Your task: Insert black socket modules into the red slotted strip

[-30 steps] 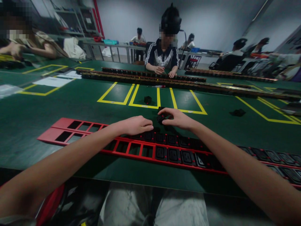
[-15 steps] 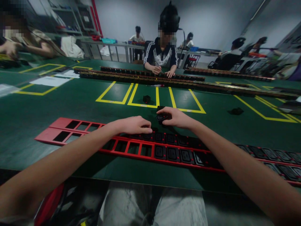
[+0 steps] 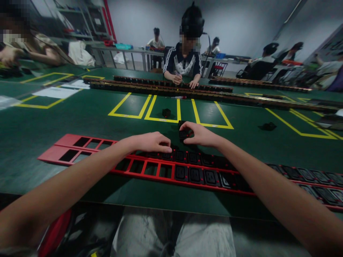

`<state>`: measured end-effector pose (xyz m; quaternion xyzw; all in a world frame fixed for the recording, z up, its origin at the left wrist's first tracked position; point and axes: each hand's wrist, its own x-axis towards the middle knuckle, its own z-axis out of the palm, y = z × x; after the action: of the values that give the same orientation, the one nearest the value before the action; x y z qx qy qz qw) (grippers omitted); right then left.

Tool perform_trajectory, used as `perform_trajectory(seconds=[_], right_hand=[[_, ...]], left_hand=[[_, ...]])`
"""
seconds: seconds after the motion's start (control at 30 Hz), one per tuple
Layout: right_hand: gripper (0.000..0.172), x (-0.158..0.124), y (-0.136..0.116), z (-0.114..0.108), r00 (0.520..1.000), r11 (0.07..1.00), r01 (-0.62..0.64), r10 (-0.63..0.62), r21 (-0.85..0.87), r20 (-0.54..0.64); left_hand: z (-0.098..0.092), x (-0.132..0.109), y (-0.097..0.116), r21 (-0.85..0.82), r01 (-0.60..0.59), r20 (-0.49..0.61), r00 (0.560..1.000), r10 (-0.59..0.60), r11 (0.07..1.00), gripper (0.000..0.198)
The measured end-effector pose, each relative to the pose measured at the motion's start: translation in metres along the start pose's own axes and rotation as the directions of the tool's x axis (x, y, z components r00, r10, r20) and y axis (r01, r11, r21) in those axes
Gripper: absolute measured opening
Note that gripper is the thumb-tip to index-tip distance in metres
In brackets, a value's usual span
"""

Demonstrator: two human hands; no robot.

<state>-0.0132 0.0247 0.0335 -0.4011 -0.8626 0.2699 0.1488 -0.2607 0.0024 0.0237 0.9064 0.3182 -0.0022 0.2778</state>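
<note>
In the head view, my right hand [image 3: 202, 135] pinches a black power socket [image 3: 183, 134] between thumb and fingers, just above the table behind the red strip. My left hand [image 3: 154, 142] is closed over the strip's far row, thumb and index finger close together. Its other fingers are hidden, so I cannot make out what they hold. The long red strip [image 3: 152, 177] has two rows of square openings. Black sockets [image 3: 195, 175] fill its right part, while several openings at the left are bare.
Loose black sockets lie farther back, one inside a yellow-taped frame [image 3: 166, 113] and another at the right [image 3: 268, 126]. A red-handled screwdriver [image 3: 180, 97] lies before long dark strips [image 3: 134, 85]. Across the table a person [image 3: 182, 64] works with both hands; another sits at the left.
The socket in my right hand has turned slightly between the fingers. My left hand stays over the strip; the whole view has shifted a little left.
</note>
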Motion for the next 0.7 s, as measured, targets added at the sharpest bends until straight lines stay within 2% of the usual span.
perform_trajectory(seconds=[0.13, 0.23, 0.37, 0.43, 0.5, 0.6, 0.7], right_hand=[[0.045, 0.0, -0.001, -0.002, 0.999, 0.999, 0.051, -0.051, -0.015, 0.007], [0.039, 0.0, -0.002, -0.004, 0.996, 0.995, 0.091, -0.092, -0.025, -0.007], [0.035, -0.004, -0.014, -0.003, 0.989, 0.989, 0.145, -0.145, 0.037, -0.015], [0.033, -0.007, -0.023, 0.001, 0.977, 0.975, 0.212, -0.212, 0.06, -0.012], [0.033, -0.011, -0.034, 0.007, 0.95, 0.949, 0.313, -0.313, 0.038, -0.014], [0.038, -0.018, -0.048, 0.017, 0.876, 0.876, 0.481, -0.482, -0.029, 0.002], [0.042, -0.022, -0.057, 0.027, 0.807, 0.804, 0.59, -0.584, -0.069, 0.088]], left_hand=[[0.0, 0.0, 0.001, 0.024, -0.004, -0.018, 1.0, 0.005, 1.0, 0.037], [0.0, 0.0, 0.002, 0.06, -0.008, -0.021, 1.0, 0.009, 0.998, 0.039], [0.0, 0.001, 0.0, 0.116, 0.052, -0.037, 0.998, -0.048, 0.992, 0.04], [0.001, 0.0, -0.001, 0.11, 0.083, -0.049, 0.996, -0.078, 0.99, 0.039], [0.002, 0.0, -0.003, 0.077, 0.082, -0.059, 0.995, -0.078, 0.994, 0.039], [0.003, 0.0, -0.007, 0.051, 0.03, -0.074, 0.997, -0.026, 0.998, 0.037], [0.003, 0.001, -0.01, 0.056, -0.036, -0.07, 0.997, 0.04, 0.998, 0.029]])
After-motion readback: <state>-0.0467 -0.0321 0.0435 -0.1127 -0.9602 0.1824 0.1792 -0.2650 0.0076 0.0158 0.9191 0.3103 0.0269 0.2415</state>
